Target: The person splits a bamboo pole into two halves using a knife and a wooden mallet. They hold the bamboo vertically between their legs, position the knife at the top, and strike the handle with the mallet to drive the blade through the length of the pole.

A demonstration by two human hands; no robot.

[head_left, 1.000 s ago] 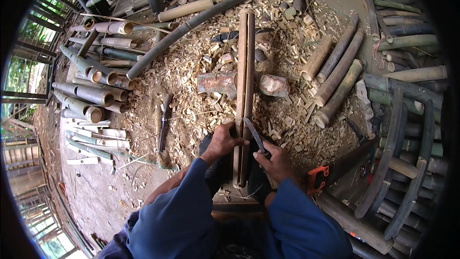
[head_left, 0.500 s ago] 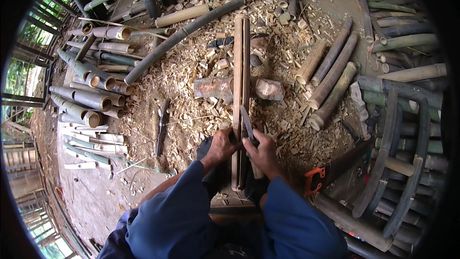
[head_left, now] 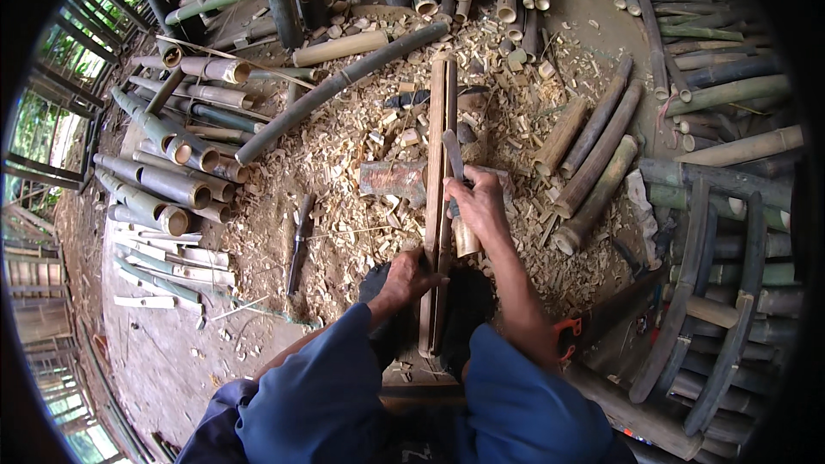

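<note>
Loose blue clothing (head_left: 314, 391); dark footwear (head_left: 472, 299)

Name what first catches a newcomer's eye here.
First, the long, grooved, brown wooden bar at centre, the left hand on it, the right hand holding a grey-bladed knife at its right edge. Pale wood chips litter the floor around it. At lower right, an orange saw handle stands out.

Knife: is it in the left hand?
No, the right hand grips the knife, while the left hand holds the pole nearer the person's body.
</note>
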